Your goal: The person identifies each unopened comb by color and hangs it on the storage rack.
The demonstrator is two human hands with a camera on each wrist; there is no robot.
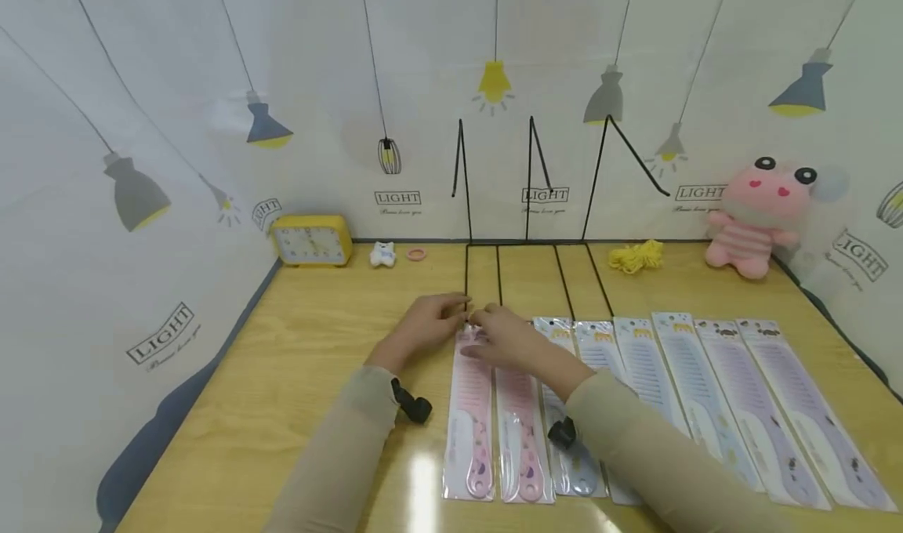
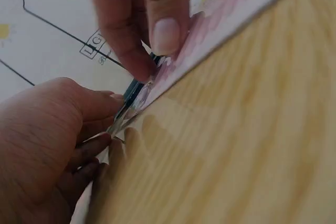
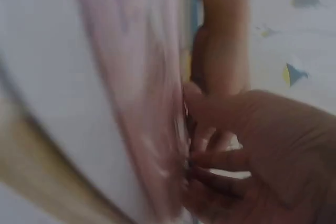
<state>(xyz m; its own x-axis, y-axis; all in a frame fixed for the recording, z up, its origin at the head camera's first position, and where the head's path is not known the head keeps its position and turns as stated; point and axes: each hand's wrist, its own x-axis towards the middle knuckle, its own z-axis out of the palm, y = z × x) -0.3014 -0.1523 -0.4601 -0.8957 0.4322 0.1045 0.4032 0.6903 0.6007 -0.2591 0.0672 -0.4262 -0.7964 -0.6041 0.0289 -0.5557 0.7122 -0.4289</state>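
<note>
The leftmost packaged pink comb (image 1: 475, 392), clear-sleeved and dark-flecked on its handle, lay lengthwise on the table (image 1: 268, 407), handle toward the front edge. The right hand (image 1: 509, 339) pinched its far end; the left hand's (image 1: 426, 325) grip there I couldn't tell.

head: from above, facing forward-down over table (image 1: 240, 423) to far edge, widest | left wrist: close, low, tilted | right wrist: close, tilted | all share: left grip (image 2: 47, 140), right grip (image 2: 123, 14), lamp-print wall (image 1: 430, 63)
</note>
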